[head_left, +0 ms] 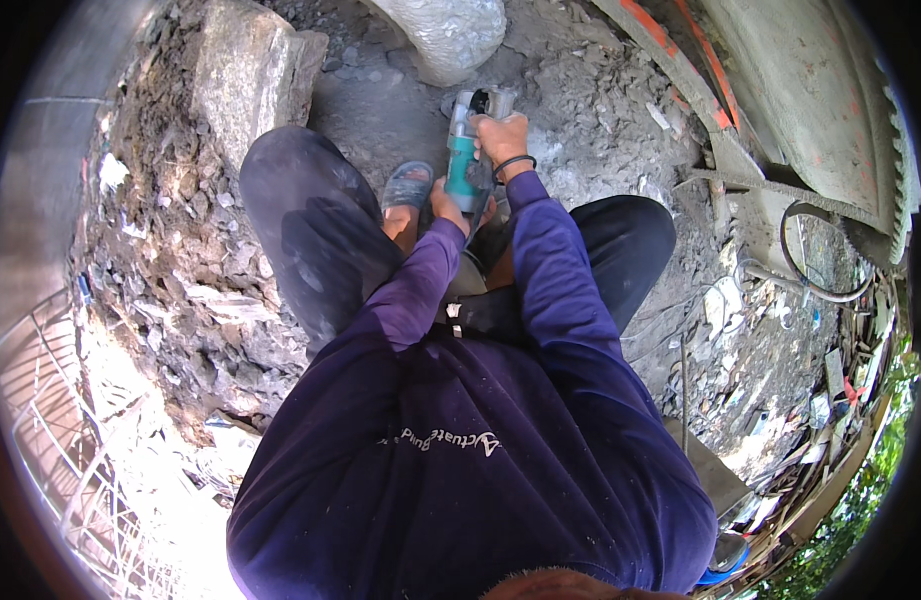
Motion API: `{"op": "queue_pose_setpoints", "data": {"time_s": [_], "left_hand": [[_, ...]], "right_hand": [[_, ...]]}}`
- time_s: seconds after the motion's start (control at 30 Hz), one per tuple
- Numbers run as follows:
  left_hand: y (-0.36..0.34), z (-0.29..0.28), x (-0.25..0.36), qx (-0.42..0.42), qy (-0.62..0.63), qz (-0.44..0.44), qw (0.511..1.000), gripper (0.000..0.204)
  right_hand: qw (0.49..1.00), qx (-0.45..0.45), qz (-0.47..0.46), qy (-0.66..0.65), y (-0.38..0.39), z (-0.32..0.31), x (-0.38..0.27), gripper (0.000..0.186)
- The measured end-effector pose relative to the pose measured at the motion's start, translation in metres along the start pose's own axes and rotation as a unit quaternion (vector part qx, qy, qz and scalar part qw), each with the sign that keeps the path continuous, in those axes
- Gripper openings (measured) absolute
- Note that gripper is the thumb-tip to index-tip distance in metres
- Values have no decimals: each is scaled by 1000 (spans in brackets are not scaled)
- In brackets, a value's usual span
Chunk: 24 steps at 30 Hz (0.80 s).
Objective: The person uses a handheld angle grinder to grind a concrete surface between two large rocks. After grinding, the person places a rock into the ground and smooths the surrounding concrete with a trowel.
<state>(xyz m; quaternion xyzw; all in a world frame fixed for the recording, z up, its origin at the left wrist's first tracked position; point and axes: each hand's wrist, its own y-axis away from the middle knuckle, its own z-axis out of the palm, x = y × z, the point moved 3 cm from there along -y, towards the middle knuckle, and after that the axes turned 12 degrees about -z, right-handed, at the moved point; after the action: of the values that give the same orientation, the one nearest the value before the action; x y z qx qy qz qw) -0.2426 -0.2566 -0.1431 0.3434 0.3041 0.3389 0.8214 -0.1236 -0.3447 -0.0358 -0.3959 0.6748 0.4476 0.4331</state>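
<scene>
Rubbly ground (196, 255) all round, teal power tool (461, 168) at twelve o'clock!
Looks heavy, rigid: right grip (501, 138) clasps its far end, left grip (446, 205) its near end, sound holds both.

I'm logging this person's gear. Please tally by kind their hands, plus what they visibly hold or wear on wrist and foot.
Hands: 2, left hand and right hand
Teal power tool: 1
Dark wristband: 1
Visible sandal: 1
Total: 5
</scene>
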Motion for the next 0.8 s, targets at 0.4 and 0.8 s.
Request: {"op": "queue_pose_setpoints", "data": {"time_s": [0.4,0.8], "left_hand": [[-10,66,-16,-39,-176,-3,984,90],[-38,-12,7,53,-60,44,996,61]], "right_hand": [[982,39,99,-154,-101,-103,14,15],[987,45,84,-129,5,-45,23,15]]}}
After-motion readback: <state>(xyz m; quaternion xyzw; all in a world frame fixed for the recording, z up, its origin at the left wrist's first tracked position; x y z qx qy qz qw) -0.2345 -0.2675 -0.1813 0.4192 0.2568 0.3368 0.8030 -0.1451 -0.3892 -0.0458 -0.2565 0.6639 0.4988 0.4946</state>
